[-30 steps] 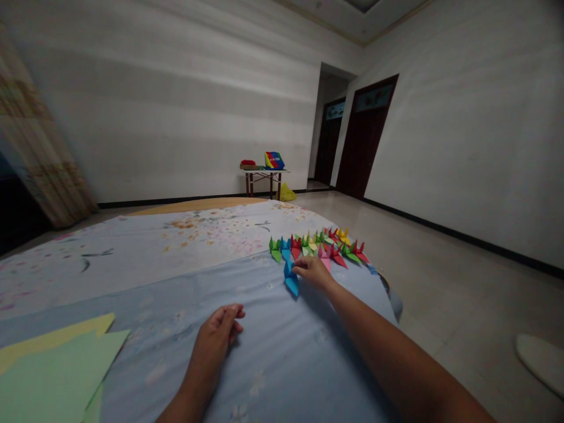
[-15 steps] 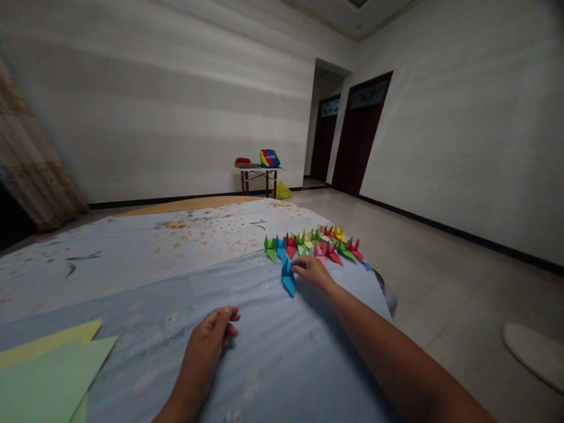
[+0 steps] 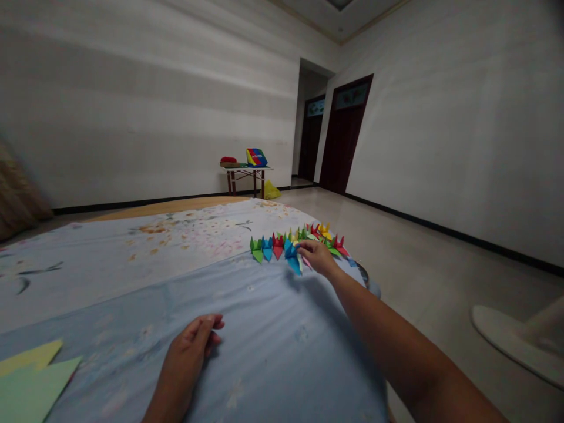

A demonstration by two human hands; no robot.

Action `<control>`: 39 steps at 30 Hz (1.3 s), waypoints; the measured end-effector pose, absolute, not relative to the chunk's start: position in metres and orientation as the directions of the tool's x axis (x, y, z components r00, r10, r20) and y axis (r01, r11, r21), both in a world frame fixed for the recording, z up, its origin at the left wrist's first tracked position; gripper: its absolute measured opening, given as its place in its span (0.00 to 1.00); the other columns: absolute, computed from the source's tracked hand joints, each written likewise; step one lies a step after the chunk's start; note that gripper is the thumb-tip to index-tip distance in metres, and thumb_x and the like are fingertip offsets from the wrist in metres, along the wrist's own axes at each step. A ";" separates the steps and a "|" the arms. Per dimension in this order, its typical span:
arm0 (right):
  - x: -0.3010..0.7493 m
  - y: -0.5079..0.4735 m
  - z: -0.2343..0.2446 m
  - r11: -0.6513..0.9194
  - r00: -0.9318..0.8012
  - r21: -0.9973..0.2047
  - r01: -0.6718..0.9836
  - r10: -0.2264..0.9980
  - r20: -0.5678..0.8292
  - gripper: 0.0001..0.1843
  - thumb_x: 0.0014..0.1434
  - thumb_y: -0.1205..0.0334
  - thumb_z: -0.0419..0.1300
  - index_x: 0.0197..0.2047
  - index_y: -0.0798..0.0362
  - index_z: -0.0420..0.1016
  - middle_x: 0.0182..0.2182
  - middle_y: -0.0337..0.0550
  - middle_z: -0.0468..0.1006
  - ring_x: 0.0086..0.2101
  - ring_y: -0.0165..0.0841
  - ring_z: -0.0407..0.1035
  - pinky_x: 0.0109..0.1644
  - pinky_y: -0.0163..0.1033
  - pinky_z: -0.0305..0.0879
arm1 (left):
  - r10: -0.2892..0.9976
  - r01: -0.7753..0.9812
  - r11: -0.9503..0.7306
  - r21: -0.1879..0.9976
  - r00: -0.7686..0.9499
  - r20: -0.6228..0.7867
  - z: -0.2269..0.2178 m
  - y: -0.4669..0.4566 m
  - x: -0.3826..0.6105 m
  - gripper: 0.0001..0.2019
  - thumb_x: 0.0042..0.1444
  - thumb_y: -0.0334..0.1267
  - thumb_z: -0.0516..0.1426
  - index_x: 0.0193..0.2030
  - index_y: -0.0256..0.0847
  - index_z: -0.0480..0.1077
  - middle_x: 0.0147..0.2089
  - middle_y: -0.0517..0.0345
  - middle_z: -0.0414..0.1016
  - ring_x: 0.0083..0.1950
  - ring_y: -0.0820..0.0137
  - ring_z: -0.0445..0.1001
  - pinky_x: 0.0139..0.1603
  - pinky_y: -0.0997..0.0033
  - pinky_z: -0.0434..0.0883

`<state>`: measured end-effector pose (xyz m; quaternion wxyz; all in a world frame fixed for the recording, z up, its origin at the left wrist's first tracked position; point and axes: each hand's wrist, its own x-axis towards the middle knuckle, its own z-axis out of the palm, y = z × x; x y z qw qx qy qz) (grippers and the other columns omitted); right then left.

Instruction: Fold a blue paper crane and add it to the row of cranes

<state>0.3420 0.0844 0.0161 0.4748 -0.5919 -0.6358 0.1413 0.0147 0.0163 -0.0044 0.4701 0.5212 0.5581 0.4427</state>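
Centre of frame: right hand (image 3: 318,258) at a blue origami crane (image 3: 292,258) in the paper-crane row (image 3: 277,244).
Risk: cranes stand packed tight, so one knuckle nudge could topple neighbours. Creases look crisp, wings upright. We see fingers (image 3: 305,248) narrow against the crane, grip unclear; left hand (image 3: 187,352) loosely curled, empty, on the blue bedsheet (image 3: 259,358).

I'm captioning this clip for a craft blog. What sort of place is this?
Probably a sparsely furnished room in a home, though I can't be sure. A floral sheet is spread out like bedding, the floor is tiled, and dark wooden doors open off the room.
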 end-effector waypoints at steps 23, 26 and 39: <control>0.386 0.098 0.058 0.177 0.222 -0.621 0.764 0.831 0.509 0.10 0.53 0.65 0.55 0.34 0.52 0.78 0.30 0.40 0.78 0.32 0.32 0.68 0.38 0.35 0.59 | 1.000 0.219 0.026 0.975 0.002 -0.027 -0.010 0.019 0.011 0.28 0.39 0.63 0.56 0.33 0.38 0.74 0.30 0.53 0.77 0.25 0.68 0.69 0.25 0.69 0.67; 0.389 0.095 0.056 0.167 0.190 -0.590 0.790 0.848 0.494 0.09 0.52 0.67 0.56 0.31 0.52 0.78 0.27 0.39 0.77 0.30 0.31 0.67 0.35 0.34 0.58 | 0.999 0.212 0.044 0.976 0.001 -0.045 -0.013 0.021 0.011 0.28 0.38 0.64 0.57 0.32 0.38 0.74 0.31 0.52 0.77 0.26 0.66 0.70 0.25 0.69 0.67; 0.380 0.115 0.033 0.221 0.225 -0.661 0.717 0.825 0.519 0.11 0.54 0.63 0.56 0.37 0.53 0.77 0.34 0.43 0.76 0.37 0.34 0.67 0.43 0.37 0.61 | 0.999 0.219 0.048 0.975 0.011 -0.052 -0.009 0.019 0.013 0.30 0.38 0.66 0.56 0.32 0.38 0.74 0.31 0.52 0.77 0.27 0.67 0.71 0.26 0.70 0.68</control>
